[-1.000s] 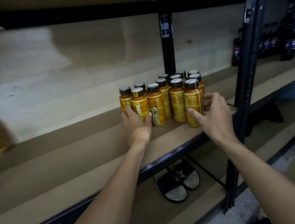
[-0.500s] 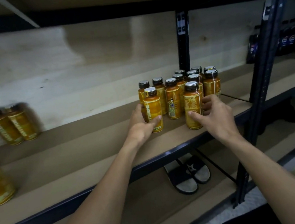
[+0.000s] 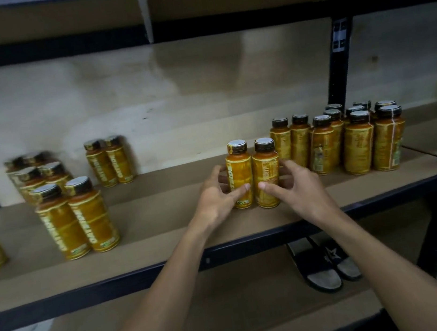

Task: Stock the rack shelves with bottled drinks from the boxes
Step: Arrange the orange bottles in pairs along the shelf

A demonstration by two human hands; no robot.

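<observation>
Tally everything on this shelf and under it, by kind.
Yellow bottles: 21 (left ones blurred, so approximate)
Black sandals: 2
Total: 23

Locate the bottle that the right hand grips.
Head view: the right bottle stands upright on the shelf right of centre, in the right hand, beside the left bottle held by the left hand, just left of the bottle cluster.
</observation>
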